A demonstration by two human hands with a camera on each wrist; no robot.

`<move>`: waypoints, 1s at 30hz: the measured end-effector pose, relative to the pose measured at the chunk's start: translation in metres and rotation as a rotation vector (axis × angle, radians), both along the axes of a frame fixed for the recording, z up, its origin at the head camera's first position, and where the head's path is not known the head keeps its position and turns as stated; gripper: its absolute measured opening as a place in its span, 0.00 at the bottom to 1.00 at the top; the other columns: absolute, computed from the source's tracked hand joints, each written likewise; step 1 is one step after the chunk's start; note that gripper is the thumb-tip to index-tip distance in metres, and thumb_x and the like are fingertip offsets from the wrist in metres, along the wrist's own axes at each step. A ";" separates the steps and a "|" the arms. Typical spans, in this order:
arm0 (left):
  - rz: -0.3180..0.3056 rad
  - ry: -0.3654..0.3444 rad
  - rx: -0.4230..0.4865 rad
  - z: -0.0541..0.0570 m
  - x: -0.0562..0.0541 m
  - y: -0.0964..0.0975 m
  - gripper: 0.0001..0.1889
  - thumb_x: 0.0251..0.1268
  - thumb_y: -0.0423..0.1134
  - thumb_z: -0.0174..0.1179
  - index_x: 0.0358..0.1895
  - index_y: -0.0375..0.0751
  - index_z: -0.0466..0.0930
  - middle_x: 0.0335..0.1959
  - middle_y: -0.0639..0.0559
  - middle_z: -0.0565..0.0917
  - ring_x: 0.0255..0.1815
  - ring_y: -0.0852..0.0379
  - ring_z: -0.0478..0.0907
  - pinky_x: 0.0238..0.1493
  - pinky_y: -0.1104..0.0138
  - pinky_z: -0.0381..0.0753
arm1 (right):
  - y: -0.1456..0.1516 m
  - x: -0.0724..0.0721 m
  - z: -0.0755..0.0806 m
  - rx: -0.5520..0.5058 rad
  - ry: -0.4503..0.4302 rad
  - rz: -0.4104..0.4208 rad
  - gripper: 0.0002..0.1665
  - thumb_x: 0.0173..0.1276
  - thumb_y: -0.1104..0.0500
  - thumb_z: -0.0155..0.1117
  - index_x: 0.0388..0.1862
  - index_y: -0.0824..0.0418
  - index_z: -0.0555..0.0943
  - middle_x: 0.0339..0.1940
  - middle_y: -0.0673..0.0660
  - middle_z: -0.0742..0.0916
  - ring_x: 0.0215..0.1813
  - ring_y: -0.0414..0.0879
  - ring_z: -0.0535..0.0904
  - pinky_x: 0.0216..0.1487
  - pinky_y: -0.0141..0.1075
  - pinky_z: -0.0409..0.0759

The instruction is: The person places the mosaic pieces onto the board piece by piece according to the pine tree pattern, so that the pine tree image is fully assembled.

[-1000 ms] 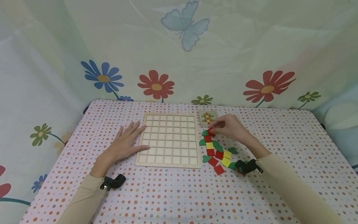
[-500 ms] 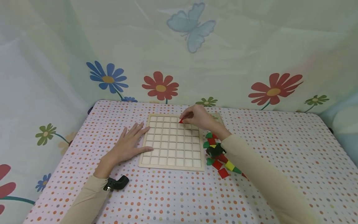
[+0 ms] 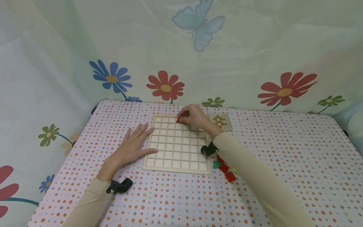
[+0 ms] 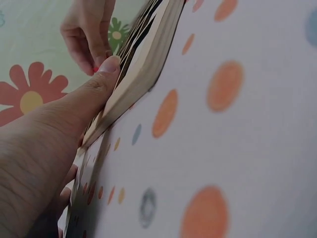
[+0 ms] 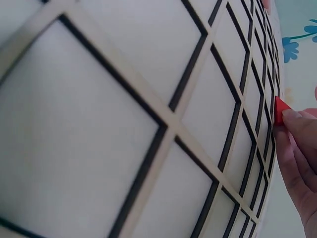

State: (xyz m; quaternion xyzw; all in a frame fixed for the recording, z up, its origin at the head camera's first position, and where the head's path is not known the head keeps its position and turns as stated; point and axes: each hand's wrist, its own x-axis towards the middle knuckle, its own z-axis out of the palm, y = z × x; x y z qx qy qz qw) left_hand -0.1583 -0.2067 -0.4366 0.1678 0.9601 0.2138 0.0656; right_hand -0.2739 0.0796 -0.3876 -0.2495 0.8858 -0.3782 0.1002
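A wooden grid board [image 3: 176, 171] with pale square cells lies flat on the table. My right hand [image 3: 195, 116] pinches a small red tile [image 5: 281, 110] between thumb and fingers at the board's far row, near its middle. One pointed corner of the tile shows in the right wrist view; the fingers cover the rest, so its full shape cannot be told. With fingers spread, my left hand [image 3: 131, 145] rests at the board's left edge, its thumb [image 4: 96, 87] over the rim.
A pattern card [image 3: 226, 125] with a red, green and yellow design lies right of the board. Loose red tiles [image 3: 230, 177] and a green piece [image 3: 216, 164] lie at the board's near right, partly hidden by the right sleeve [image 3: 255, 176]. A flowered cloth hangs behind the table.
My right hand has taken a red tile from the pieces at the right and carried it left to the board's far row. The left hand keeps its place on the board's edge.
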 end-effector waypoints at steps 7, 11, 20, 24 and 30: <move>0.008 -0.005 -0.007 0.002 0.000 0.000 0.51 0.65 0.70 0.64 0.85 0.51 0.55 0.88 0.46 0.46 0.88 0.43 0.36 0.82 0.39 0.28 | -0.005 0.001 0.002 0.021 0.011 -0.012 0.06 0.71 0.68 0.71 0.43 0.68 0.92 0.43 0.62 0.92 0.45 0.53 0.88 0.50 0.43 0.87; 0.008 -0.008 -0.008 0.002 0.001 0.000 0.52 0.65 0.70 0.64 0.85 0.51 0.55 0.88 0.46 0.46 0.87 0.43 0.36 0.82 0.39 0.28 | -0.006 0.001 0.003 0.043 0.006 -0.007 0.07 0.73 0.68 0.70 0.43 0.68 0.92 0.44 0.63 0.92 0.45 0.54 0.89 0.50 0.43 0.87; 0.002 0.015 -0.003 0.001 0.000 0.000 0.51 0.66 0.68 0.64 0.85 0.50 0.55 0.87 0.44 0.47 0.87 0.41 0.37 0.82 0.38 0.29 | -0.016 -0.001 0.009 0.263 0.114 0.100 0.10 0.75 0.70 0.64 0.45 0.68 0.92 0.47 0.64 0.92 0.54 0.56 0.87 0.54 0.41 0.87; -0.001 0.010 0.004 0.003 0.001 0.001 0.50 0.66 0.67 0.65 0.85 0.50 0.55 0.87 0.44 0.47 0.87 0.41 0.37 0.82 0.38 0.29 | -0.020 0.001 0.012 0.348 0.184 0.153 0.10 0.76 0.72 0.63 0.45 0.69 0.92 0.47 0.64 0.91 0.54 0.56 0.87 0.54 0.39 0.87; 0.000 0.007 0.001 0.002 0.000 0.001 0.50 0.67 0.68 0.64 0.85 0.51 0.55 0.87 0.44 0.47 0.87 0.41 0.37 0.82 0.38 0.29 | -0.020 0.005 0.012 0.386 0.286 0.186 0.11 0.75 0.73 0.62 0.42 0.68 0.92 0.42 0.62 0.90 0.51 0.54 0.86 0.52 0.37 0.87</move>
